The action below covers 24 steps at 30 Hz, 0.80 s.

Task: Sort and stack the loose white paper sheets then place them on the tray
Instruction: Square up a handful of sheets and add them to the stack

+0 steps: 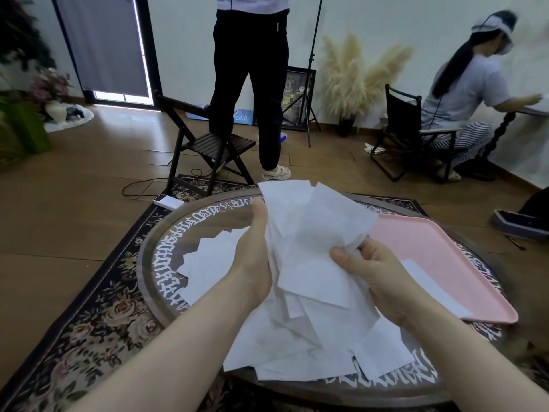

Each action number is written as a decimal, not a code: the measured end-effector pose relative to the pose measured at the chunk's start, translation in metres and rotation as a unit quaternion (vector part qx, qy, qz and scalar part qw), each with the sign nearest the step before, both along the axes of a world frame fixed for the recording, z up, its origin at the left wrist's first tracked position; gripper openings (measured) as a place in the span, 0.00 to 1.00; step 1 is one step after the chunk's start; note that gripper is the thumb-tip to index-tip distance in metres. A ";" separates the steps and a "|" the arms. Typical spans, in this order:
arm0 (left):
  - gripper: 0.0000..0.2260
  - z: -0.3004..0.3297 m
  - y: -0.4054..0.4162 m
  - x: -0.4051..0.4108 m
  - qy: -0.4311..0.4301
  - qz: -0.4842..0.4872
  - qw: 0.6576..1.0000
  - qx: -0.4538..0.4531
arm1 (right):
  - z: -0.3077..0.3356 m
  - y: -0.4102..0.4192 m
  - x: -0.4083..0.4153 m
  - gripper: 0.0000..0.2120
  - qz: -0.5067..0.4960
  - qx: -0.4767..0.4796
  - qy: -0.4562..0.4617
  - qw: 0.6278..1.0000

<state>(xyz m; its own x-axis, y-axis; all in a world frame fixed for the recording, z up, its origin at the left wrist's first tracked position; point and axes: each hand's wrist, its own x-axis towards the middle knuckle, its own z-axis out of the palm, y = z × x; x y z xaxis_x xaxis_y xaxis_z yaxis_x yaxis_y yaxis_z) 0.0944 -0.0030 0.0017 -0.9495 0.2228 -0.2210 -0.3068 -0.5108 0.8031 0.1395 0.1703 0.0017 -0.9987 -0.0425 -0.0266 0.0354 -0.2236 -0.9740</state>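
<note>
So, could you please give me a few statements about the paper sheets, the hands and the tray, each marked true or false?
1. Both the left hand and the right hand grip a bunch of white paper sheets. True.
2. The pink tray lies to the left of the hands. False: it lies to their right.
3. The tray holds no paper. False: a white sheet already lies in it.
4. More loose sheets lie on the round table under the hands. True.
5. The held bunch is a squared-up stack. False: its sheets stick out at different angles.
</note>
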 end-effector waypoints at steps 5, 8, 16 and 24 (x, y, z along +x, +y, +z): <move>0.10 -0.003 0.005 0.002 0.052 0.021 0.998 -0.042 | 0.000 -0.005 0.001 0.16 -0.034 -0.011 -0.006 0.999; 0.07 -0.004 0.004 -0.001 0.048 0.055 0.997 -0.010 | -0.002 -0.005 0.000 0.12 -0.079 0.050 0.009 0.996; 0.06 -0.004 -0.003 -0.005 0.052 0.094 0.994 -0.036 | 0.019 0.019 -0.005 0.21 -0.196 -0.014 0.071 0.978; 0.12 -0.008 0.015 0.006 0.042 -0.013 0.996 -0.081 | 0.008 -0.008 -0.012 0.07 -0.205 -0.068 0.005 0.976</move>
<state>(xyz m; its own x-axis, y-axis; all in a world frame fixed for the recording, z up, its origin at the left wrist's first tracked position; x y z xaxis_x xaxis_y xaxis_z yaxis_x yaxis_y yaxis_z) 0.1008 0.0120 -0.0061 -0.9603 0.2156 -0.1771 -0.2473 -0.3644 0.8978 0.1272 0.1624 0.0098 -0.9326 0.3588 -0.0395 -0.0928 -0.3440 -0.9344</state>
